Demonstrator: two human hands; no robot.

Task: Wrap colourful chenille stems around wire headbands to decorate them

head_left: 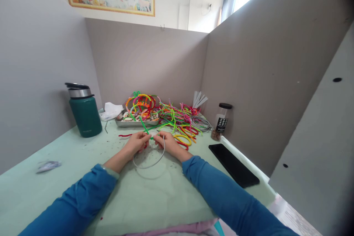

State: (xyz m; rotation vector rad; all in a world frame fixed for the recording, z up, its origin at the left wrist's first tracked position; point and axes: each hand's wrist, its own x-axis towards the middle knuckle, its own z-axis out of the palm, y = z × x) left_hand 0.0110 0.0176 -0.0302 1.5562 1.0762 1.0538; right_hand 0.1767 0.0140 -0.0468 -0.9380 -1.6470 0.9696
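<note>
Booth and desk: grey partition panels (149, 59) enclose a pale green desk (155, 202), walling in the work area.
Green fuzzy stem: between the two grips, its free length pointing up and away, apparently leaving the short part for the fingertips.
Left grip: the left hand (139, 142) pinches the green fuzzy stem (143, 124) thumb to finger, seemingly to steady it.
Right grip: the right hand (167, 143) has its fingertips pressed together on the stem close by, likely for fine control.
Grey wire: the curved wire (146, 168) hangs in a loop just below both grips; its exact hold is hidden.
Beyond the grips: a metal tray (121, 124) and a pile of coloured stems (177, 112), presumably within easy reach.
Farther out: a green flask (85, 116) left of the grips; a jar (220, 122) and black phone (233, 165) right, perhaps kept aside for elbow room.
</note>
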